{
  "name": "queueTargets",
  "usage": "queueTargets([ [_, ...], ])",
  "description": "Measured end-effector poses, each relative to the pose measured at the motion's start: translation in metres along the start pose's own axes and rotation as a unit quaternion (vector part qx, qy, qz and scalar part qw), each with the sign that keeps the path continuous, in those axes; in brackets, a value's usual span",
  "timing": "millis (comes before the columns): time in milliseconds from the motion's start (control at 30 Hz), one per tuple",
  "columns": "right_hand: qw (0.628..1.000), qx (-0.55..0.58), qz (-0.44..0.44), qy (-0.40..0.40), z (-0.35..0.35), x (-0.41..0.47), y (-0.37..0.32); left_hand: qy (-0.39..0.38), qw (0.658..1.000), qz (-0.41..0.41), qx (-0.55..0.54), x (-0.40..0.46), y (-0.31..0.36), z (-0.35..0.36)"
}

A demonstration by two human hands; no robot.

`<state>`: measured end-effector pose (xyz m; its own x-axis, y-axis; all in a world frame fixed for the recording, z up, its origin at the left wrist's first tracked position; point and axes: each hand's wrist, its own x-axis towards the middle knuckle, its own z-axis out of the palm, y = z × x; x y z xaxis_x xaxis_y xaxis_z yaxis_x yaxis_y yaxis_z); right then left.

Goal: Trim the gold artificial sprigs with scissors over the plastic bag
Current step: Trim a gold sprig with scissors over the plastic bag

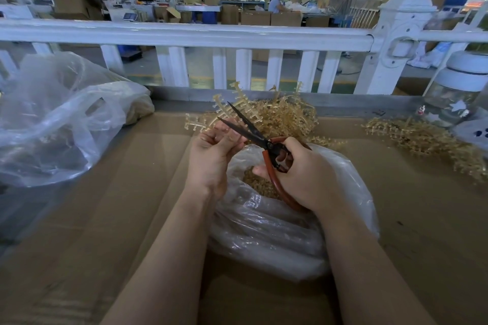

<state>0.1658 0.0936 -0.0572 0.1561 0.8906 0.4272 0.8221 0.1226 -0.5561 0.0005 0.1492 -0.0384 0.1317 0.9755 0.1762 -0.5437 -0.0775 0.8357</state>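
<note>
My left hand (214, 153) holds a gold sprig (227, 108) by its stem, with the branches fanning up and away from me. My right hand (298, 174) grips red-handled scissors (253, 132); the dark blades are parted and point up-left around the sprig near my left fingers. Both hands hover over a clear plastic bag (266, 229) that lies on the cardboard, with gold cuttings (257, 182) showing in its mouth.
A heap of gold sprigs (287, 116) lies just behind the hands, and another heap (427, 140) at the right. A large clear bag (58, 119) sits at the left. A glass jar (454, 92) stands at far right, with a white fence rail (184, 34) behind the cardboard-covered table (105, 219).
</note>
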Motion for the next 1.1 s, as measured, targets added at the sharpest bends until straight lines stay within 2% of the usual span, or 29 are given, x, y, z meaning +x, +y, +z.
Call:
queueTargets([
  [300,1.0,-0.007,0.021,-0.016,-0.0015,0.0021,-0.0005,-0.029,0.999,0.023,-0.009,0.0009,-0.0008,-0.0035],
  [800,1.0,-0.01,0.007,0.013,-0.0027,0.0013,0.0013,-0.02,1.0,0.018,-0.014,0.002,-0.0022,-0.0042],
  [1100,0.999,-0.034,0.004,0.025,-0.0029,0.0018,0.0013,-0.033,0.998,0.016,0.046,0.0015,-0.0056,-0.0022],
])
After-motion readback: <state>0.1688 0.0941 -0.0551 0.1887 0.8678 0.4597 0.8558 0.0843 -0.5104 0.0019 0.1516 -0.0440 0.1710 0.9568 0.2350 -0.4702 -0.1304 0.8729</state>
